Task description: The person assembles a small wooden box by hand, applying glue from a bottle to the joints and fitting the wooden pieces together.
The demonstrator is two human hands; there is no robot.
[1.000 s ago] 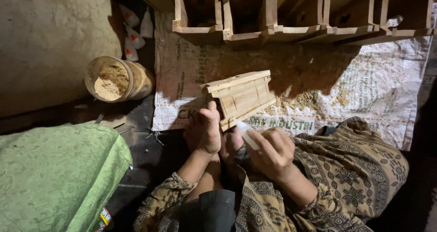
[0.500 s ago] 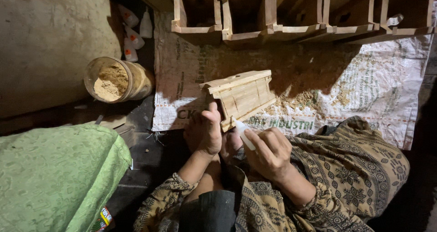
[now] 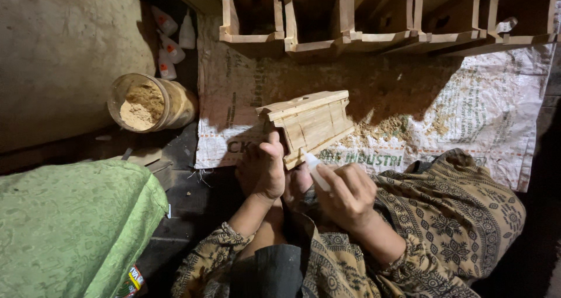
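A printed woven sack (image 3: 467, 105) is spread on the floor, and sawdust (image 3: 391, 128) is scattered over it. On its near edge a small slatted wooden box (image 3: 312, 122) is held tilted, just in front of the person's knees. A row of unfinished wooden boxes (image 3: 362, 17) is stood along the far edge of the sack, cut off by the top of the frame. A green cloth-covered bundle (image 3: 64, 228) is seen at the near left.

The box is steadied by the left hand (image 3: 261, 172), whose fingers are closed on its near corner, thumb pressed against the slats. A small white squeeze bottle (image 3: 317, 170) is clamped in the curled fingers of the right hand (image 3: 347, 195), its nozzle set against the lower edge of the box.

Risks are judged as follows. Should the bottle be squeezed too hard, its contents could be run onto the left thumb, which lies just beside the nozzle. With the box held by one corner only, it could be slipped or rocked, and the line smeared. Loose sawdust could be picked up by a wet seam.

The nozzle tip and the seam are hidden in shadow. The contents of the open jar (image 3: 146, 104) appear to be fine powder. The spare bottles (image 3: 169, 40) are hard to make out.
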